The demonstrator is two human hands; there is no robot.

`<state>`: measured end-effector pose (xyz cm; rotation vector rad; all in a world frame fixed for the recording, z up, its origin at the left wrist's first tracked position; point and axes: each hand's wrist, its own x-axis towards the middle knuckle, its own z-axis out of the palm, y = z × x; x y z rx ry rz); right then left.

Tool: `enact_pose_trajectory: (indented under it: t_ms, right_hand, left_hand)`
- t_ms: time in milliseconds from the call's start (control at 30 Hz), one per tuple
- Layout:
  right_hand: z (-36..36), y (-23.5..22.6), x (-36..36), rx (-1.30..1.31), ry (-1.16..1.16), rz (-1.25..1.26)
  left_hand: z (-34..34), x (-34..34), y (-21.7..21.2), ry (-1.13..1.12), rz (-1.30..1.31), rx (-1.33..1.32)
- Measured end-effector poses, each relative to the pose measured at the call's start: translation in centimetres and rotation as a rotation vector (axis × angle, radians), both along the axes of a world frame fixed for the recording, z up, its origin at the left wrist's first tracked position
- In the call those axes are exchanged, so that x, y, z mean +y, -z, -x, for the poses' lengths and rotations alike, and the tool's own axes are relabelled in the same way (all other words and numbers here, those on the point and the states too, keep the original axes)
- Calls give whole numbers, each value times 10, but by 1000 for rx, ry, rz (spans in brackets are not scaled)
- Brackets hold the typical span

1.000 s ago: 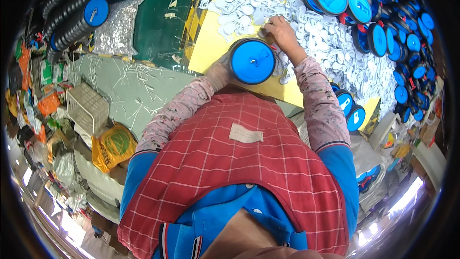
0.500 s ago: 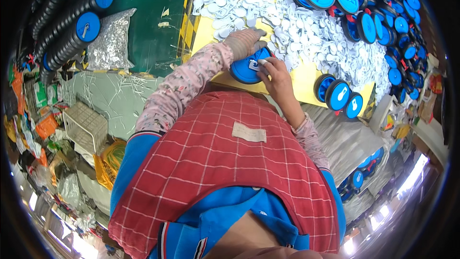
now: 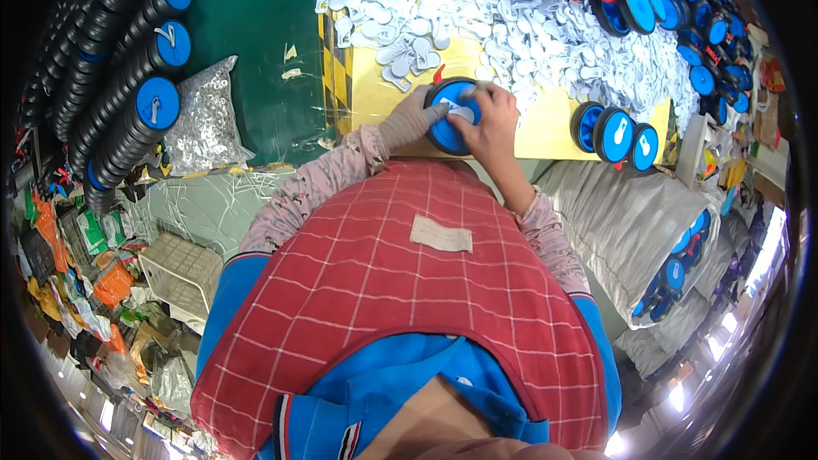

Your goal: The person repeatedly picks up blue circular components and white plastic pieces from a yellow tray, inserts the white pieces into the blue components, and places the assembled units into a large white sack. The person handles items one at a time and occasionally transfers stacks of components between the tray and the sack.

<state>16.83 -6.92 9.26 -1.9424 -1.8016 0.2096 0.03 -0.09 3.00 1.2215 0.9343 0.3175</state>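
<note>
A black-rimmed blue wheel [image 3: 457, 138] stands at the yellow table edge in front of my apron, its blue face turned up toward me. My left hand [image 3: 407, 123], in a greyish glove, is closed on its left rim, with the thumb over the face. A small white plastic tag [image 3: 456, 109] lies against the blue face. My bare right hand [image 3: 496, 123] is curled over it, thumb and fingertips bent together at the tag; the fingertips are slightly blurred. From the top of the wheel sticks a red piece [image 3: 439, 74].
A broad heap of white tags [image 3: 545, 47] spreads beyond my hands. Wheel pairs [image 3: 613, 134] stand to the right, with a large pile of wheels [image 3: 703, 38] behind. At left are stacked wheels [image 3: 156, 104], a clear bag of metal rings [image 3: 207, 123] and a crate [image 3: 183, 268].
My left hand has shifted from the wheel's top to its left side, and a red piece now shows at the top. My right fingers have moved up over the tag. The view has shifted slightly.
</note>
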Motion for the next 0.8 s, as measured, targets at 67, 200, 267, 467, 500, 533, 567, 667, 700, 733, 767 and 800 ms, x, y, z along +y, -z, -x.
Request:
enact_pose_trajectory:
  t_ms: [67,200,267,467,500,533,567,667,700,733,767,800]
  right_hand:
    - [-12,13,13,199,33,222]
    - [-29,23,41,305,-58,516]
    - [-28,15,47,369,-53,577]
    - [-81,37,-25,897,220,357]
    - [-93,33,-50,1049,345,315]
    - [-112,33,-74,1194,473,262]
    - [-138,52,-104,1466,560,175]
    - [-204,36,-144,1830,811,118]
    - [-228,43,-153,1942,796,14]
    - [-247,46,-157,1937,831,-19]
    - [-262,50,-161,1938,869,-52]
    - [-272,59,-163,1961,845,-26]
  left_hand:
    - [1,0,6,32,-38,36]
    - [3,4,30,50,-97,-43]
    - [5,9,17,33,60,-65]
    - [-36,0,-36,238,170,-227]
    - [-59,-8,-52,253,233,-261]
    - [-82,-19,-47,280,256,-220]
    - [-109,-28,-42,332,339,-290]
    - [-178,-52,-6,572,139,-289]
    - [-198,-56,-11,599,176,-277]
    - [-212,-61,-18,618,214,-256]
    - [-224,-65,-22,638,253,-227]
    - [-233,-68,-19,655,305,-220]
